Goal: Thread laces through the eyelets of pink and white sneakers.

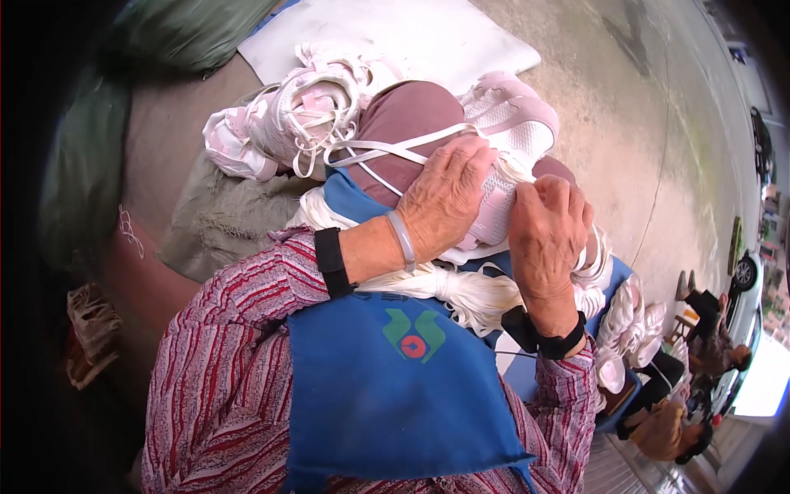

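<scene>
"What's that left hand (448,193) up to?"

"Fingers bent over the lacing of a pink-and-white shoe (502,123), just above the middle of the frame. A white lace (391,148) loops out leftward from beside its fingertips; whether they pinch it, I can't tell."

"And the right hand (550,235)?"

"Curled, thumb close to the forefinger, at the right edge of the same lacing. What's between the fingertips is hidden from me."

"Anything on the wrists?"

"A pale bangle (401,240) and a black band (332,262) on the left, another dark strap (561,342) on the right."

"Where's the shoe resting?"

"On the lap, toe toward the top, against the mauve trousers (411,107). Below the hands, mid-frame, lies a bundle of white laces (461,292), right above the blue apron (395,403)."

"Further out?"

"More pink-and-white shoes (309,111) heaped at the upper left of centre, a white sheet (411,29) behind them, and a dark green sack (185,33) in the upper left corner. Lower right, pale shoes (632,329) again, and past them two people, one in a mustard top (662,432)."
</scene>
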Motion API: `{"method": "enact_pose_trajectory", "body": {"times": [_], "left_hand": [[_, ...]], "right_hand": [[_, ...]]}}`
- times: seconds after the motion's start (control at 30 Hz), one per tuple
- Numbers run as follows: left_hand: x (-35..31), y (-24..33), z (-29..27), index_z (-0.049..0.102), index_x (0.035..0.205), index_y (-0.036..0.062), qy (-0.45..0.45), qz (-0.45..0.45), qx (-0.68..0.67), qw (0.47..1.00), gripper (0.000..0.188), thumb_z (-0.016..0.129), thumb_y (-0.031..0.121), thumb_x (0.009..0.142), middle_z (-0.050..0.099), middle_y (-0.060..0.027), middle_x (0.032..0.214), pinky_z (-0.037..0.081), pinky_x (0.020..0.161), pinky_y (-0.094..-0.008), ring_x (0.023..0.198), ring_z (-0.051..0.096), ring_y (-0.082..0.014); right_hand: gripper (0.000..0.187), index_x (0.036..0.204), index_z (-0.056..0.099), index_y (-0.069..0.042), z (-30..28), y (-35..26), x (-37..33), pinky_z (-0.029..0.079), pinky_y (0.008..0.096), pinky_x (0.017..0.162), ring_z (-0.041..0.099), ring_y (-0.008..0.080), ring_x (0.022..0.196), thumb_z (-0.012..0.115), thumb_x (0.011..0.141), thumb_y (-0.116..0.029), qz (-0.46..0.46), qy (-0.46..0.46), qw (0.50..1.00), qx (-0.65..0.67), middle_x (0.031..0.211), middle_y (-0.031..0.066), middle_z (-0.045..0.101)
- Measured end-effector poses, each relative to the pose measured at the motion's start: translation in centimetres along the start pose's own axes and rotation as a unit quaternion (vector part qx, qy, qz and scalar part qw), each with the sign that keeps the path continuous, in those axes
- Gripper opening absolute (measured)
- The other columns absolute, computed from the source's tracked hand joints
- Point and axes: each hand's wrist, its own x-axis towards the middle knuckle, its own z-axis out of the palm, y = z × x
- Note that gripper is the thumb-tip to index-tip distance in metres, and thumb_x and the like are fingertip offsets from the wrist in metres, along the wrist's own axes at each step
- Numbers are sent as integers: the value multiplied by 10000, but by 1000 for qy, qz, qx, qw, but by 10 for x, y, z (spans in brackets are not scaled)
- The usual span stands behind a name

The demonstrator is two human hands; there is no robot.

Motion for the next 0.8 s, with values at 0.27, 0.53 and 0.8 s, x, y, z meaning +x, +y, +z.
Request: {"method": "enact_pose_trajectory", "body": {"times": [0.27,0.53,0.8], "left_hand": [[4,-8,-15,374,1276,-54,14,33,-127,991,578,627,-5,759,398,-253,1287,381,1038,-429,1230,428,-408],[15,-6,-24,452,1174,-80,-19,31,-88,995,386,554,-32,804,481,-224,1147,471,923,-403,1079,531,-384],[22,-8,-24,500,1100,-44,0,12,-117,993,269,503,-52,831,520,-216,1053,501,804,-414,960,567,-390]], "right_hand": [[175,923,581,-14,-42,-61,17,473,375,698,580,280,788,638,782,73,-16,14,866,500,858,123,580],[97,941,581,-51,13,-35,9,473,400,581,600,324,669,613,854,-79,129,19,953,274,800,143,580],[160,961,599,-49,25,-36,8,480,389,543,602,302,641,659,820,-96,201,73,946,242,800,118,578]]}}
